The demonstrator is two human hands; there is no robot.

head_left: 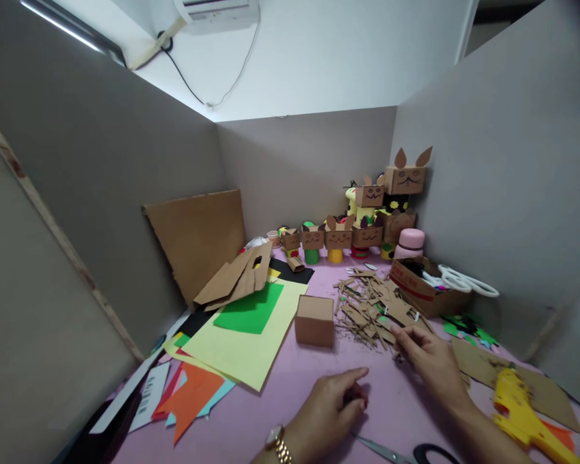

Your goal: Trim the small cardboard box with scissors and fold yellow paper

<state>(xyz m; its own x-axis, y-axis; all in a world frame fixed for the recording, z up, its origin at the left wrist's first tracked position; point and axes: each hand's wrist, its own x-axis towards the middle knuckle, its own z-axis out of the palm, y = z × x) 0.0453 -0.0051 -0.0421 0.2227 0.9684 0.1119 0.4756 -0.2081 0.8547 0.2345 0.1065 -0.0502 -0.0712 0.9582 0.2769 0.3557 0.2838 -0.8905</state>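
Observation:
My left hand (336, 403), with a gold watch (275, 438) on its wrist, is low over the pink table, index finger stretched out and the other fingers loosely bent. It appears to hold nothing. My right hand (428, 361) pinches its thumb and fingers together beside a heap of cut cardboard scraps (367, 316); whatever is between the fingertips is too small to make out. A small closed cardboard box (314, 321) sits ahead of my left hand, apart from both hands. Scissors (384, 450) lie at the bottom edge between my wrists, partly cut off by the frame.
A yellow glue gun (517, 412) rests on a cardboard piece at the right. Behind it stands a cardboard tray (423, 293) with white-handled scissors (468, 281). Coloured paper sheets (251, 351) and cardboard (205, 245) fill the left. Several cardboard animal figures (339, 238) line the back.

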